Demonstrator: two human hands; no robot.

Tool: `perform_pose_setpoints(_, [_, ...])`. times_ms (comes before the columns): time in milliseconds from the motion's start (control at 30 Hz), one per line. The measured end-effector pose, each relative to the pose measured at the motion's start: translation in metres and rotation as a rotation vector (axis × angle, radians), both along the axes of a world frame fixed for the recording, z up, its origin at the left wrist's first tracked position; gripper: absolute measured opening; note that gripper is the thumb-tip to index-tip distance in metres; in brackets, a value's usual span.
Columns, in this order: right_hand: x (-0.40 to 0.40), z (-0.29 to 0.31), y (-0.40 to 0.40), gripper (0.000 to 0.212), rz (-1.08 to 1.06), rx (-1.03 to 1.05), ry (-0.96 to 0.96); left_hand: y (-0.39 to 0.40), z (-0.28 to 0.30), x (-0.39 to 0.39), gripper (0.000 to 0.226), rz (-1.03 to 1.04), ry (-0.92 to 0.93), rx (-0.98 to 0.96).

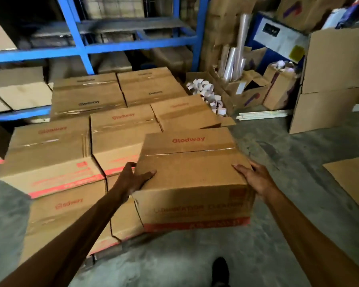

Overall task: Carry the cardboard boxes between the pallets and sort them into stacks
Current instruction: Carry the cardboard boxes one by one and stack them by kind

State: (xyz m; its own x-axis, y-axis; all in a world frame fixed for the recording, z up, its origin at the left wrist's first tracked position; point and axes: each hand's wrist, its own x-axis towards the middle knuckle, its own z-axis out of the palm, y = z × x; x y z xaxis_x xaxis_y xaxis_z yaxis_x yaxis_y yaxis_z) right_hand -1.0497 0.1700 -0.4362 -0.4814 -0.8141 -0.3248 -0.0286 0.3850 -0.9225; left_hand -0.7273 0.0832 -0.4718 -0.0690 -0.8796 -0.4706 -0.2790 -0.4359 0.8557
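A taped cardboard box (192,179) printed "Glodway" in red sits at the front right of the stacked boxes (116,129), jutting out past the stack's edge. My left hand (133,179) grips its left near corner, thumb on top. My right hand (255,179) presses against its right side, fingers on the top edge. Several like boxes lie in rows behind and to the left, two layers high. The pallet edge (110,252) shows dark under the lower boxes.
Blue shelving (85,46) with more cartons stands behind the stack. To the right are an open carton of tape cores (207,94), plastic film rolls (234,59) and tall brown boxes (330,79). A flat cardboard sheet (352,179) lies on the concrete floor. My shoe (221,270) is below.
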Motion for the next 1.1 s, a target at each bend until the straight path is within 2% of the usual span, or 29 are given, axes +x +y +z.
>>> perform_pose_setpoints(133, [-0.074,-0.048,-0.052,0.039,0.133,0.044,0.036,-0.014,-0.040,-0.068,0.068,0.111,0.029,0.045])
perform_pose_setpoints(267, [-0.135,-0.095,-0.099,0.039,0.195,0.050,0.088,-0.024,-0.078,-0.131,0.058,0.181,-0.036,0.052])
perform_pose_setpoints(400, [-0.175,-0.152,-0.124,0.046,0.271,0.088,0.171,-0.033,-0.125,-0.169,0.062,0.181,-0.058,0.012])
perform_pose_setpoints(467, [-0.191,-0.185,-0.133,0.051,0.299,0.128,0.237,-0.034,-0.155,-0.184,0.068,0.145,-0.070,0.006])
perform_pose_setpoints(600, [-0.207,-0.231,-0.144,0.063,0.318,0.224,0.321,-0.032,-0.192,-0.201,0.097,0.055,-0.071,0.017])
perform_pose_setpoints(900, [-0.212,-0.255,-0.180,0.063,0.361,0.260,0.354,-0.057,-0.205,-0.206,0.102,0.037,-0.167,0.052])
perform_pose_setpoints(967, [-0.212,-0.257,-0.184,0.062,0.392,0.293,0.377,-0.059,-0.208,-0.204,0.110,0.014,-0.195,0.076])
perform_pose_setpoints(1033, [-0.210,-0.252,-0.186,0.060,0.444,0.373,0.446,-0.061,-0.208,-0.204,0.117,-0.005,-0.274,0.125])
perform_pose_setpoints(1100, [-0.208,-0.245,-0.186,0.066,0.497,0.467,0.595,-0.064,-0.205,-0.209,0.117,-0.015,-0.365,0.182])
